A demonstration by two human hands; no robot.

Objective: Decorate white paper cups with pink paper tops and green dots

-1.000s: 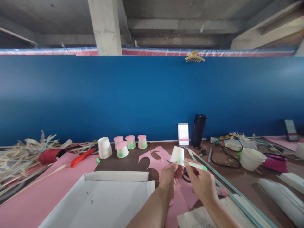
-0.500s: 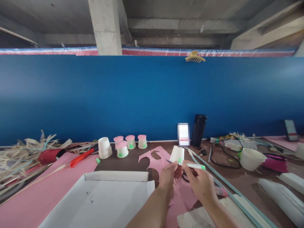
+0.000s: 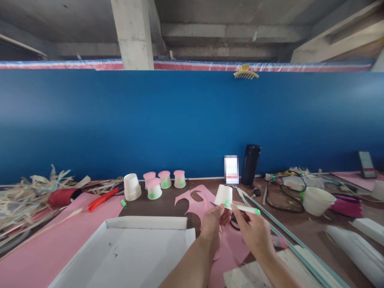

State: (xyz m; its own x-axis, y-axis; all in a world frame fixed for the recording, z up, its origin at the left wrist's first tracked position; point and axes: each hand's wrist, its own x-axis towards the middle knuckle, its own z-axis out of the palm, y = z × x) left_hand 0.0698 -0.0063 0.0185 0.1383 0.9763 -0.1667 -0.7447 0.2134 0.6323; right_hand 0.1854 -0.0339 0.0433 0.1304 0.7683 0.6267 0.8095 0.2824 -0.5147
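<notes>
Just above the bench (image 3: 162,206), the left hand (image 3: 214,221) pinches an upturned white cup (image 3: 224,195) by its rim, while the right hand (image 3: 255,234) is closed round a green-ended marker (image 3: 246,209) that meets the cup's lower edge. Only a small green dab shows, so this cup looks barely begun. Farther back, four pink-topped cups (image 3: 154,188) appear finished and a plain stack (image 3: 132,187) untouched; fingers hide the marker's tip

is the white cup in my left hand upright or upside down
Upside down, slightly tilted: the white cup shows its narrower closed base on top, and the left hand pinches the wider rim below.
</notes>
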